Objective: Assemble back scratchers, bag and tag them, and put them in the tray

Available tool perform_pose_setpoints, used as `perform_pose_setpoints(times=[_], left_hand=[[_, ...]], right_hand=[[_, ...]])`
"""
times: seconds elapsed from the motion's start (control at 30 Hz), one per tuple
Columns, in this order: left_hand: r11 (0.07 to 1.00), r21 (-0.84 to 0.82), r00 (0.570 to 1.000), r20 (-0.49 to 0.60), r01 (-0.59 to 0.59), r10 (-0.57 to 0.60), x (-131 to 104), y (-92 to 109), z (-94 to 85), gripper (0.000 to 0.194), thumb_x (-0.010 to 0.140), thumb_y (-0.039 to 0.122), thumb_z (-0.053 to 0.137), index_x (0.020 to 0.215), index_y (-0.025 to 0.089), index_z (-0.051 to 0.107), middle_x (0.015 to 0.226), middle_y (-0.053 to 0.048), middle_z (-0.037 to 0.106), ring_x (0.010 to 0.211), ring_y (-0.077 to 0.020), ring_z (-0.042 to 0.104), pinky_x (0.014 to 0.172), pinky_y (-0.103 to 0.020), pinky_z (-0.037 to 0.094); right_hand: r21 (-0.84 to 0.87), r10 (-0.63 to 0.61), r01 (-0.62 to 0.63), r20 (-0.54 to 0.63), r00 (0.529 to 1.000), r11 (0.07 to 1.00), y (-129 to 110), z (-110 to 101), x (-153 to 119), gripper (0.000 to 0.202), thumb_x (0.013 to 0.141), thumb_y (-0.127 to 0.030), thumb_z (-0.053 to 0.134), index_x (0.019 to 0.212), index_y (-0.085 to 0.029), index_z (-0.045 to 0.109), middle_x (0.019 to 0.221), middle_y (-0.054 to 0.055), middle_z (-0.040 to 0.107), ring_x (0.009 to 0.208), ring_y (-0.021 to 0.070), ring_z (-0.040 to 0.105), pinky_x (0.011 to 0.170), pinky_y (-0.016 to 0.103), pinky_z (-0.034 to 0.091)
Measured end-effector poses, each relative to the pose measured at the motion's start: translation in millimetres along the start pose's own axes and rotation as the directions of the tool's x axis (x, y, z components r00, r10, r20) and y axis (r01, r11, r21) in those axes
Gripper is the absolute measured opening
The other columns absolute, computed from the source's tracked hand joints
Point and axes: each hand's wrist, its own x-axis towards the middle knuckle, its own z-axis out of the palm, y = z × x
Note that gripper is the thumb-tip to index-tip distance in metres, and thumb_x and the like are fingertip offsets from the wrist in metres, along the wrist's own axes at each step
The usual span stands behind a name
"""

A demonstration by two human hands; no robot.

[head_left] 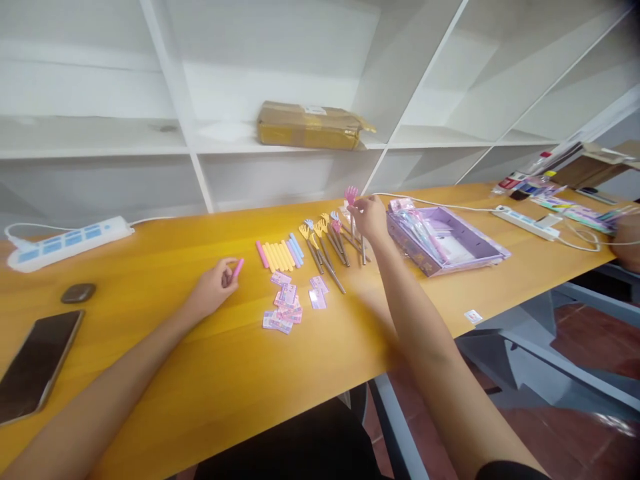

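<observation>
My left hand [216,288] is closed on a short pink tube [238,268], just above the table. Between the thumb and fingers of my right hand [369,217] is a back scratcher with a pink hand-shaped head [351,194], raised upright with its metal rod pointing down. Several more back scratchers [324,241] with yellow, blue and pink heads lie in a bunch to the left of it. A row of yellow tubes [279,257] sits between my hands, flanked by a pink tube [263,255] and blue tubes [295,249]. Small printed cards [287,295] are scattered in front.
A purple box [475,243] holding plastic-wrapped items stands on the right. Power strips [75,243] [525,222] lie at both sides. A phone [37,363] and a small dark case [79,293] are at left. A taped carton [310,127] rests on the shelf. Another person's hand [627,237] shows far right.
</observation>
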Motion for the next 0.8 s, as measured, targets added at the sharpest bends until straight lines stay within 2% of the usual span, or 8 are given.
perform_pose_setpoints(times=[0.07, 0.17, 0.27, 0.4, 0.47, 0.53, 0.63, 0.8], left_hand=[[0.999, -0.035, 0.999, -0.037, 0.004, -0.005, 10, 13, -14.3, 0.046, 0.092, 0.033, 0.058, 0.136, 0.021, 0.059, 0.085, 0.002, 0.063, 0.074, -0.0174, 0.06, 0.073, -0.03, 0.047], [0.997, 0.064, 0.999, 0.016, -0.039, 0.038, 29, 56, -51.8, 0.039, 0.093, 0.034, 0.058, 0.128, 0.022, 0.068, 0.089, -0.001, 0.069, 0.075, -0.0179, 0.061, 0.071, -0.03, 0.045], [0.969, 0.161, 0.982, 0.005, -0.187, 0.188, 36, 114, -100.8, 0.032, 0.101, 0.037, 0.05, 0.112, 0.023, 0.076, 0.101, -0.006, 0.075, 0.085, -0.0206, 0.064, 0.076, -0.032, 0.046], [0.962, 0.174, 0.977, 0.003, -0.21, 0.213, 15, 166, -151.3, 0.036, 0.107, 0.046, 0.047, 0.11, 0.028, 0.078, 0.093, -0.004, 0.074, 0.081, -0.0213, 0.065, 0.072, -0.032, 0.047], [0.968, 0.163, 0.973, -0.092, -0.194, 0.21, 3, 171, -163.2, 0.035, 0.106, 0.047, 0.048, 0.111, 0.029, 0.078, 0.09, -0.004, 0.073, 0.078, -0.0215, 0.065, 0.069, -0.032, 0.048], [0.971, 0.144, 0.953, -0.211, -0.19, 0.218, -5, 166, -168.3, 0.035, 0.107, 0.05, 0.049, 0.113, 0.03, 0.077, 0.085, -0.003, 0.071, 0.075, -0.0209, 0.064, 0.065, -0.031, 0.046], [0.972, 0.087, 0.908, -0.347, -0.217, 0.234, -7, 153, -168.7, 0.035, 0.107, 0.054, 0.051, 0.116, 0.032, 0.077, 0.076, -0.003, 0.064, 0.068, -0.02, 0.057, 0.055, -0.03, 0.039], [0.936, -0.081, 0.862, -0.423, -0.343, 0.279, 2, 138, -164.7, 0.03, 0.105, 0.052, 0.058, 0.111, 0.031, 0.079, 0.067, 0.0, 0.048, 0.061, -0.0182, 0.048, 0.055, -0.03, 0.037]], right_hand=[[0.084, -0.023, 0.025, -0.026, 0.999, 0.996, -26, -20, 17, 0.016, 0.093, -0.031, 0.068, 0.086, -0.016, 0.071, 0.095, 0.011, 0.065, 0.094, 0.0264, 0.063, 0.095, 0.042, 0.05], [0.382, -0.013, 0.033, -0.056, 0.998, 0.924, -70, -53, 30, 0.021, 0.095, -0.035, 0.068, 0.083, -0.017, 0.066, 0.076, 0.003, 0.062, 0.07, 0.0169, 0.06, 0.075, 0.032, 0.051], [0.747, 0.039, 0.005, -0.041, 0.998, 0.664, -113, -84, 22, 0.025, 0.092, -0.042, 0.07, 0.084, -0.018, 0.064, 0.061, -0.003, 0.055, 0.05, 0.0096, 0.048, 0.052, 0.023, 0.04], [0.97, 0.064, -0.017, 0.001, 0.998, 0.243, -153, -114, -4, 0.03, 0.085, -0.042, 0.078, 0.075, -0.02, 0.059, 0.053, -0.008, 0.044, 0.041, 0.0057, 0.037, 0.039, 0.018, 0.026], [0.996, 0.001, -0.043, 0.043, 0.999, 0.076, -163, -124, -13, 0.031, 0.086, -0.044, 0.076, 0.076, -0.021, 0.058, 0.053, -0.008, 0.044, 0.04, 0.005, 0.035, 0.036, 0.018, 0.024], [0.995, -0.079, -0.094, 0.092, 0.993, -0.022, -170, -129, -19, 0.031, 0.088, -0.047, 0.074, 0.079, -0.021, 0.059, 0.051, -0.008, 0.044, 0.038, 0.0049, 0.033, 0.034, 0.018, 0.024], [0.981, -0.135, -0.175, 0.163, 0.977, -0.081, -178, -127, -22, 0.031, 0.091, -0.049, 0.071, 0.082, -0.022, 0.061, 0.051, -0.008, 0.046, 0.038, 0.0053, 0.037, 0.034, 0.018, 0.027], [0.967, -0.098, -0.21, 0.198, 0.975, -0.141, -191, -108, -27, 0.025, 0.095, -0.045, 0.069, 0.09, -0.022, 0.064, 0.06, -0.006, 0.06, 0.047, 0.0073, 0.058, 0.042, 0.017, 0.042]])
